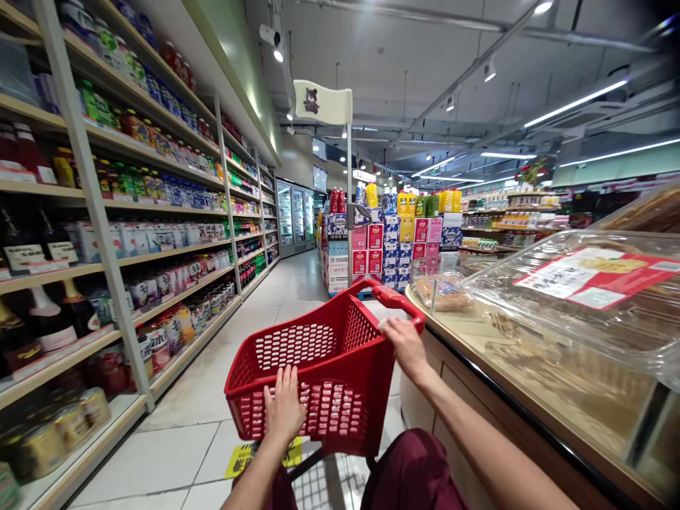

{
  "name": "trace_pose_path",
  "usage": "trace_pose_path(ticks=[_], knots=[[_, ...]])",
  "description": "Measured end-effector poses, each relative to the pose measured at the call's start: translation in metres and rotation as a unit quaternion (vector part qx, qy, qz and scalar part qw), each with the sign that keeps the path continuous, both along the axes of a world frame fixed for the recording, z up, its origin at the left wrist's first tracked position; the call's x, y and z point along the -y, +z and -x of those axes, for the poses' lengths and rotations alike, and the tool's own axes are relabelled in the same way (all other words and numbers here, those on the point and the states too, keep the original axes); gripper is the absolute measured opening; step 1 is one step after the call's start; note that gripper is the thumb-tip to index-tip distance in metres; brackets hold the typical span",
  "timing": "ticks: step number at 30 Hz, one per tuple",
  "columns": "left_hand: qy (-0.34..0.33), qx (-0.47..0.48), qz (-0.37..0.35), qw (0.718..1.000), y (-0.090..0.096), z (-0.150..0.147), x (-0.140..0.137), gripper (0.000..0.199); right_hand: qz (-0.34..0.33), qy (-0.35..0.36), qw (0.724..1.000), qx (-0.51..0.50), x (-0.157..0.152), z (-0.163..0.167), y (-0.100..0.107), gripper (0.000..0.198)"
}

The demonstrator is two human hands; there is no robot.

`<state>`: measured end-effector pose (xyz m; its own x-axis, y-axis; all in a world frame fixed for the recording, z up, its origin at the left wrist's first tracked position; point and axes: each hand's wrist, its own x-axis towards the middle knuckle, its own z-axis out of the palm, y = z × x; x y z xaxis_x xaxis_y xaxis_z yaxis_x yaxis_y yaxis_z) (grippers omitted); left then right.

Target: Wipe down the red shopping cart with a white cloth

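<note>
A red plastic shopping cart point(340, 379) with perforated walls stands sideways in front of me, its handle end at the right. My left hand point(285, 405) lies against the near side wall with its fingers stretched out. At the cart's upper right corner, just below the curved red handle point(392, 297), my right hand point(408, 348) is closed over the edge, its fingertips partly hidden. A cream flag with a bear picture point(323, 103) tops a pole behind the handle. The part of the basket's inside that shows holds no goods.
Long drink shelves point(180, 244) line the left side. A counter point(457, 354) with clear plastic food packs point(579, 283) borders the cart's right. Stacked drink cartons point(390, 244) stand ahead. Tiled floor point(175, 446) with a yellow sticker point(239, 460) runs beneath.
</note>
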<state>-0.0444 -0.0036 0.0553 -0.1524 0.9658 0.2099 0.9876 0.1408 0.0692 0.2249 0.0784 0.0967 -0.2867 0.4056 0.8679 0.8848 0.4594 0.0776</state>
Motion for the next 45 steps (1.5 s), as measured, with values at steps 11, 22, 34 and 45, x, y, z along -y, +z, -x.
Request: trace_pose_path(ticks=[11,22,34,45], knots=[[0.003,-0.019,-0.013,1.000,-0.002,-0.002,0.001,0.076,0.018,0.066,0.996,0.050,0.000,0.018,-0.013,0.027],[-0.022,-0.006,-0.014,1.000,-0.005,-0.011,0.003,0.078,0.019,0.089,0.994,0.059,0.000,0.038,-0.026,0.030],[-0.046,0.025,0.006,0.999,-0.001,-0.017,0.000,0.078,0.017,0.087,0.994,0.059,-0.008,0.038,-0.033,0.030],[-0.057,0.024,0.003,0.998,-0.004,-0.031,-0.009,0.075,0.053,0.106,0.989,0.087,-0.012,0.057,-0.045,0.028]])
